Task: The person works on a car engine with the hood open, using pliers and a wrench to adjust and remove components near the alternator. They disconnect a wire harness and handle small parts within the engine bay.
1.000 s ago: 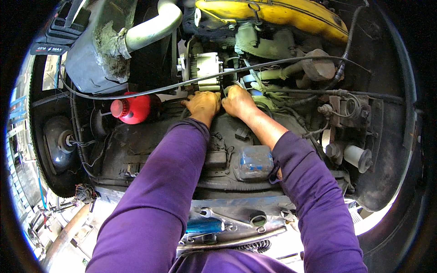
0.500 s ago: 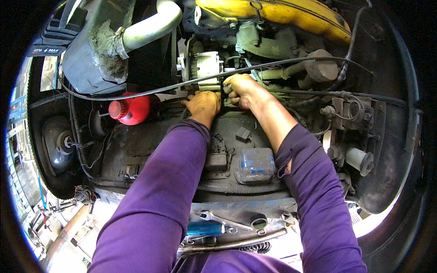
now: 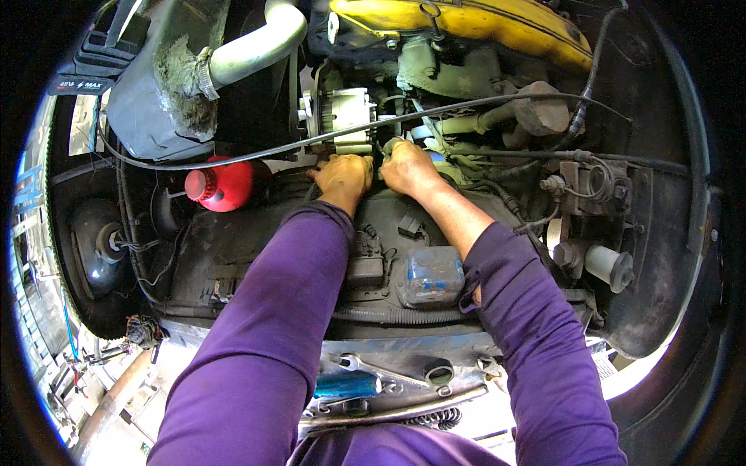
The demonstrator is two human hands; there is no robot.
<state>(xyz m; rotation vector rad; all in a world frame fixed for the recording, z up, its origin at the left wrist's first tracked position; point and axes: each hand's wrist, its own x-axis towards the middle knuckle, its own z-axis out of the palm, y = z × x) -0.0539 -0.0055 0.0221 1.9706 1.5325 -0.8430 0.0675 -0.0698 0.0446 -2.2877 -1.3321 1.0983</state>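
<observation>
Engine bay [image 3: 221, 250], right hand [image 3: 409, 168] lower again

– so what've we got on the left?
– red bottle [image 3: 225, 188], plus a silver pipe [image 3: 260, 51] clamped to a dark housing [image 3: 148, 116]
– nice, and up top?
– we're seeing a big yellow cover [image 3: 486, 23]

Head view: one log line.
left hand: by silver housing, grip hidden | right hand: curled, close by | red bottle: left of both

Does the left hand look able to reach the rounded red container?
Probably yes: the red container sits left of the left hand, its near side uncovered; only a thin black cable crosses its far edge.
</observation>
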